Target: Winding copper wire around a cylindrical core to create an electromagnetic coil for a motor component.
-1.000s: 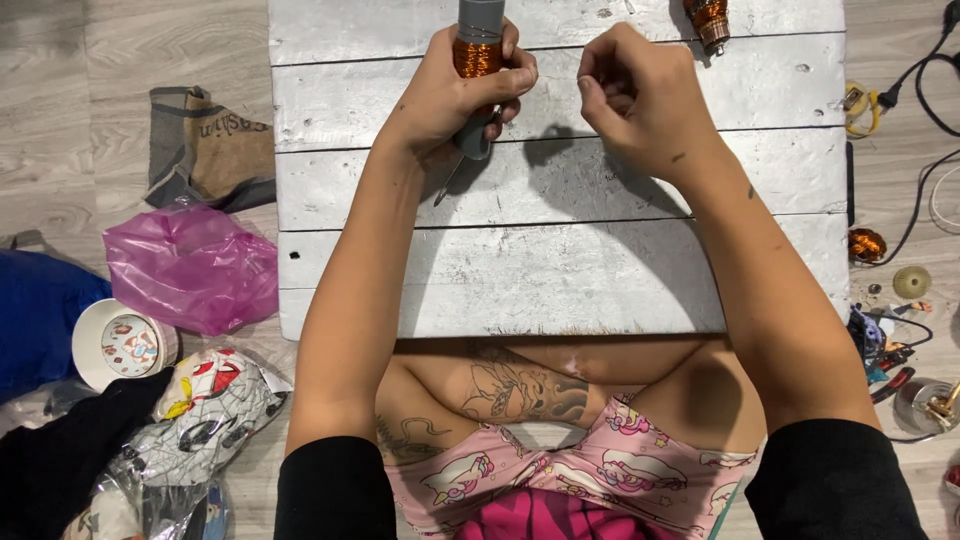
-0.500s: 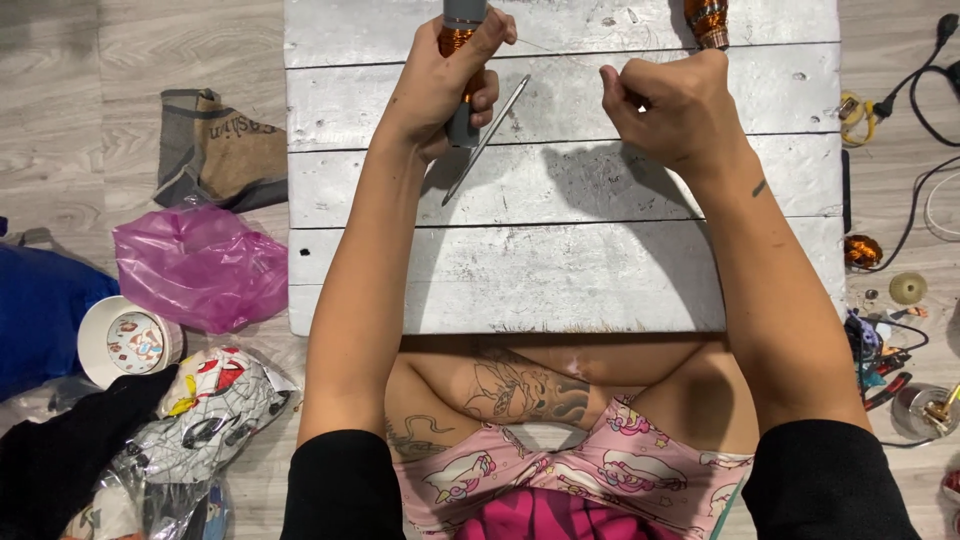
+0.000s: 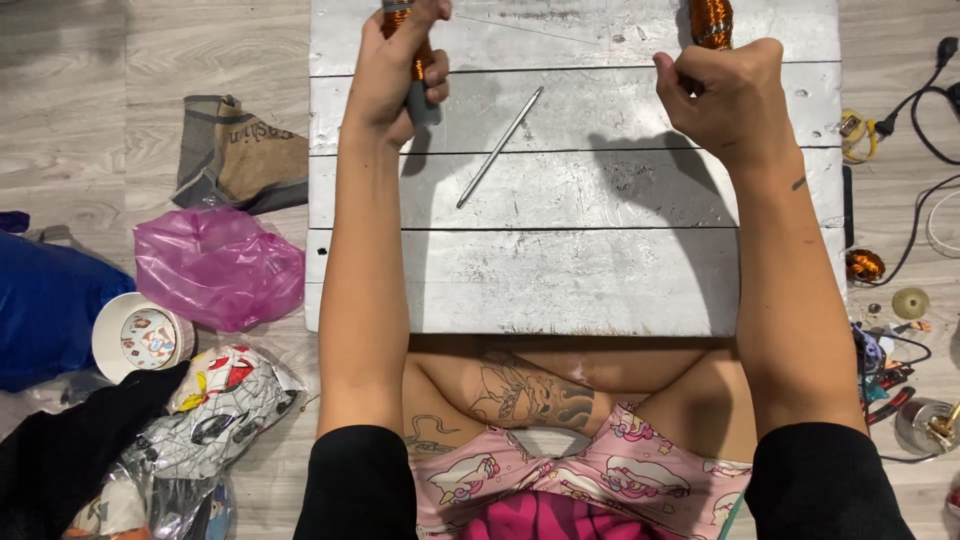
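My left hand (image 3: pixel 398 72) is closed around a grey cylinder wound with copper wire (image 3: pixel 420 98) at the far left of a white-painted plank board (image 3: pixel 570 270). My right hand (image 3: pixel 725 100) is a closed fist at the board's far right, just below a second copper wire coil (image 3: pixel 710 22). I cannot see anything inside the fist. A thin metal rod (image 3: pixel 498 148) lies loose and diagonal on the board between my hands. My bare legs show under the board's near edge.
On the floor at left lie a pink plastic bag (image 3: pixel 215 265), a brown cloth bag (image 3: pixel 240 155), a white cup (image 3: pixel 140 335), a blue bundle (image 3: pixel 45 305) and printed wrappers (image 3: pixel 215 410). At right are black cables (image 3: pixel 915 100), a small copper coil (image 3: pixel 863 265) and small tools (image 3: pixel 880 370).
Both hands have moved away from me toward the board's far edge and spread apart. The metal rod, earlier under my left hand, now lies free on the board.
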